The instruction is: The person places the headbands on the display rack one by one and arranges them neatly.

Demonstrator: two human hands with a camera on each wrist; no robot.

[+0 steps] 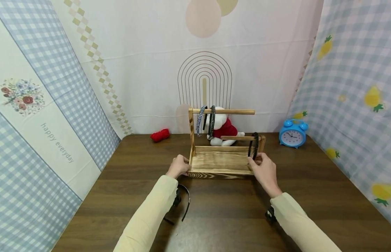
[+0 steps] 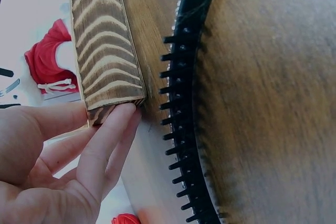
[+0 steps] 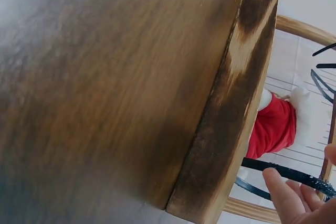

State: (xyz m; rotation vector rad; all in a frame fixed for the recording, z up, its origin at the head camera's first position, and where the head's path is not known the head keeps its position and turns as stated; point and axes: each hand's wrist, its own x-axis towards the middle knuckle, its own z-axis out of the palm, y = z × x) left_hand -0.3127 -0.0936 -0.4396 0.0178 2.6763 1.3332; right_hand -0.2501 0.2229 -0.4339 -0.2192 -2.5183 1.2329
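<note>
A wooden rack (image 1: 220, 175) with a tray base and two bars stands before me. My left hand (image 1: 179, 166) grips its front left corner; in the left wrist view the fingers (image 2: 107, 142) curl round the tray's end. At the right end, my right hand (image 1: 265, 171) holds the lower part of a black headband (image 1: 255, 145) hung over the low bar (image 1: 239, 138). In the right wrist view a fingertip (image 3: 272, 174) lies against that band. Several more headbands, one a patterned headband (image 1: 199, 120), hang from the high bar (image 1: 234, 112).
A toothed black headband (image 2: 186, 87) lies on the table (image 1: 214, 217) near my left forearm, which partly covers it in the head view. Behind the rack sits a white plush toy in red clothing (image 1: 225, 130). A red bundle (image 1: 159, 135) and a blue alarm clock (image 1: 293, 134) stand at the back.
</note>
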